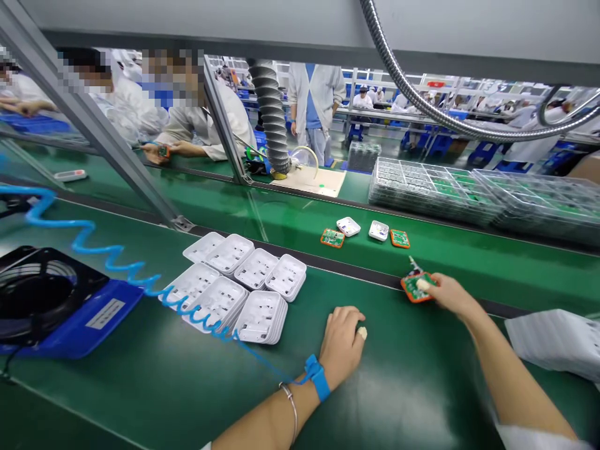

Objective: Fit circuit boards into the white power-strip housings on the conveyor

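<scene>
My right hand (450, 294) pinches a green circuit board (415, 289) with an orange rim, holding it above the near edge of the dark strip along the belt. A small silvery part with dangling ends (414, 265) shows at the board's far side; I cannot make out what it is. My left hand (344, 340) rests over the green tabletop, fingers loosely bent and thumb apart, with nothing visible in it. A blue wrist strap (317, 377) circles that wrist. To its left lie stacks of white plastic housings (260, 317).
On the green belt (290, 219) lie orange-rimmed boards (332, 238) and small white housings (379, 230). Clear trays (431, 187) are stacked beyond. White sheets (553, 340) sit at right. A fan (42, 300) and coiled blue cord (122, 262) occupy the left. Co-workers sit across.
</scene>
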Available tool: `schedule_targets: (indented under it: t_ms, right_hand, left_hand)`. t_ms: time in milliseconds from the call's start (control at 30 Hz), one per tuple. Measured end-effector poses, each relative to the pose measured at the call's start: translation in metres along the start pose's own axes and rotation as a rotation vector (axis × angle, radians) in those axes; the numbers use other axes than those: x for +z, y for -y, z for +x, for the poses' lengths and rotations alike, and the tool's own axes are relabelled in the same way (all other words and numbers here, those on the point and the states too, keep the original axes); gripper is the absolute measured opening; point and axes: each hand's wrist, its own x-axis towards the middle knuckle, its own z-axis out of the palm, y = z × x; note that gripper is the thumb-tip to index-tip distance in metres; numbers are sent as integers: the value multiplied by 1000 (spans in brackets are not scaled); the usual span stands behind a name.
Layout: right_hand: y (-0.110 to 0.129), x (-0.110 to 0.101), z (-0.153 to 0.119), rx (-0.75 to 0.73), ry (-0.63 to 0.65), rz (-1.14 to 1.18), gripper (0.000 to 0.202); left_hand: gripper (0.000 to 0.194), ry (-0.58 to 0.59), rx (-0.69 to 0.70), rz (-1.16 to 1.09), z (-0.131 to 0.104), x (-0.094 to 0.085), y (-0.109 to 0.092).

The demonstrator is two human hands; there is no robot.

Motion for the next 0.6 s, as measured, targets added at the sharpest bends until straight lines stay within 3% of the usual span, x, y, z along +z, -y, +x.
schedule_targets:
  t_ms: [67,133,233,400,467,600]
  right_hand:
    - [17,25,-43,-104,138,-27,35]
    - [30,44,-80,-174,199,-129,31]
    - [46,58,-108,-228,109,-330,28]
    - [67,73,-84,-491,-174,-333,19]
    - [72,83,-72,-556,-181,-316,21]
    - [72,94,-69,-521,-181,-262,14]
  left_hand:
    - [19,2,8,5,0,0,0]
    - [19,6,17,11,1,1,1]
    - [17,-1,22,21,1,2,2]
    - [14,-49,-42,95,2,-1,6]
    - [13,-60,-79,155,3,-4,7]
    - [9,-23,-105,319,8,-6,1]
